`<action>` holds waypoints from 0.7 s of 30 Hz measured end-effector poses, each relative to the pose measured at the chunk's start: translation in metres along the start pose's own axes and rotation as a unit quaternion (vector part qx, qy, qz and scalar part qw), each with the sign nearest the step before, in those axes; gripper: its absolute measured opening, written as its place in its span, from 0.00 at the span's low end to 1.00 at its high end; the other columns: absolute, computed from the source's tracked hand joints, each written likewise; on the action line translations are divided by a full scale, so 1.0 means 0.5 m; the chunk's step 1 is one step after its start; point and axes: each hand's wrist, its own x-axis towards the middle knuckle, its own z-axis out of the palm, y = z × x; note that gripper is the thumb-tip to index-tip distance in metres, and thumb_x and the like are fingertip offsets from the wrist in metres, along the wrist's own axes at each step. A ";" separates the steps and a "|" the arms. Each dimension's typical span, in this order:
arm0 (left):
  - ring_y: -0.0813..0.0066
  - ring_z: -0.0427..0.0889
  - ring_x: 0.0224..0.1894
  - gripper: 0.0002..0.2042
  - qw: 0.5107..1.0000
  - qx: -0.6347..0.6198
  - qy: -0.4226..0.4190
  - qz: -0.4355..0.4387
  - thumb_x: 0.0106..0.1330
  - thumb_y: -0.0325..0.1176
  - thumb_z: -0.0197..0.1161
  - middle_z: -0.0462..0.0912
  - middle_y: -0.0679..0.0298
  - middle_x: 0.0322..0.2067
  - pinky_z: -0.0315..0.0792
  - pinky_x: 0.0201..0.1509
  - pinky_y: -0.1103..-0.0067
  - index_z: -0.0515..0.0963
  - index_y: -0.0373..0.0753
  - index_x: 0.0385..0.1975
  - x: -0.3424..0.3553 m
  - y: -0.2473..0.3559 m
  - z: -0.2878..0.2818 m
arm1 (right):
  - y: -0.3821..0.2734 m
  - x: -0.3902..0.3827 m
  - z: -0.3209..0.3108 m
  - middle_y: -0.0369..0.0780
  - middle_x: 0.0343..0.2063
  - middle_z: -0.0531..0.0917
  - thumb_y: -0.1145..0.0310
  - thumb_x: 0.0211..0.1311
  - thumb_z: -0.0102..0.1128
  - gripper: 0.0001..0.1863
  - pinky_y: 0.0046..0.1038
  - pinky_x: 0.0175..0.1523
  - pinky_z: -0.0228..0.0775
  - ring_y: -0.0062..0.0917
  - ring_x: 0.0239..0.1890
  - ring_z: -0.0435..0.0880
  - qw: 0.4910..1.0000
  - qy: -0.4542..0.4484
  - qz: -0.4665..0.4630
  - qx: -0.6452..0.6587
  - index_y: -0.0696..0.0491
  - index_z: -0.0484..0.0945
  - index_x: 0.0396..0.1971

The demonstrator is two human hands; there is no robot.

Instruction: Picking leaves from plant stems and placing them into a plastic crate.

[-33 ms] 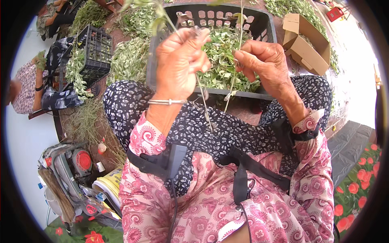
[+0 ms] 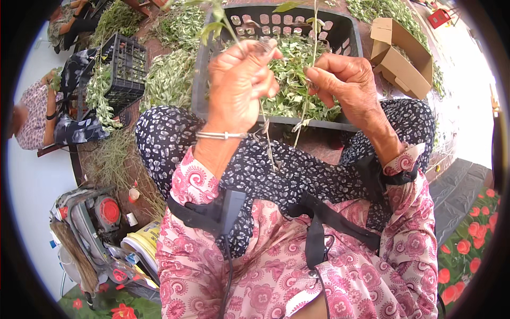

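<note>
My left hand (image 2: 240, 87) is closed around a leafy green stem (image 2: 229, 27). Its bare lower end hangs below the fist, and a shrivelled dark leaf (image 2: 264, 44) shows at the fingertips. Between thumb and fingers, my right hand (image 2: 345, 82) pinches a second thin upright stem (image 2: 304, 114); its top runs out of the picture. Both hands are raised over a black plastic crate (image 2: 198, 90) in front of my crossed legs. Loose green leaves (image 2: 289, 69) lie inside the crate.
Heaps of leafy stems (image 2: 170, 74) cover the floor left of the crate. An open cardboard box (image 2: 402, 61) stands on the right. At far left a person (image 2: 37, 114) sits beside another black crate (image 2: 127, 72). A machine with a red round part (image 2: 109, 212) is at lower left.
My left hand has shifted slightly right and down with its stem. A green leaf at the top shows more fully. My right hand has hardly moved.
</note>
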 end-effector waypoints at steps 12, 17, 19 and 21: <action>0.78 0.72 0.16 0.09 0.990 0.094 -0.095 -0.041 0.60 0.32 0.52 0.75 0.60 0.19 0.69 0.20 0.82 0.73 0.31 0.28 -0.020 -0.039 0.025 | -0.009 0.006 0.002 0.29 0.10 0.70 0.66 0.52 0.56 0.10 0.13 0.15 0.53 0.08 0.12 0.64 0.995 0.087 -0.039 -0.019 0.57 0.75 0.18; 0.87 0.61 0.14 0.07 0.997 0.035 -0.054 -0.046 0.60 0.30 0.53 0.72 0.64 0.21 0.63 0.18 0.87 0.71 0.32 0.26 -0.022 -0.043 0.018 | -0.008 0.008 -0.004 0.29 0.14 0.72 0.68 0.50 0.59 0.08 0.11 0.17 0.55 0.09 0.13 0.65 0.992 0.112 -0.009 0.060 0.57 0.75 0.22; 0.87 0.61 0.14 0.07 0.998 0.041 -0.017 -0.036 0.60 0.31 0.53 0.72 0.65 0.20 0.63 0.18 0.86 0.71 0.32 0.26 -0.024 -0.038 0.022 | -0.003 0.011 -0.017 0.31 0.20 0.74 0.70 0.48 0.61 0.08 0.11 0.18 0.57 0.10 0.15 0.67 0.988 0.136 -0.004 0.069 0.57 0.74 0.27; 0.87 0.61 0.14 0.08 0.998 0.037 -0.036 -0.031 0.60 0.31 0.53 0.71 0.65 0.20 0.63 0.18 0.86 0.71 0.32 0.25 -0.023 -0.041 0.017 | 0.003 0.018 -0.032 0.39 0.30 0.76 0.70 0.52 0.57 0.14 0.12 0.20 0.59 0.12 0.16 0.67 0.969 0.206 -0.069 0.120 0.61 0.70 0.38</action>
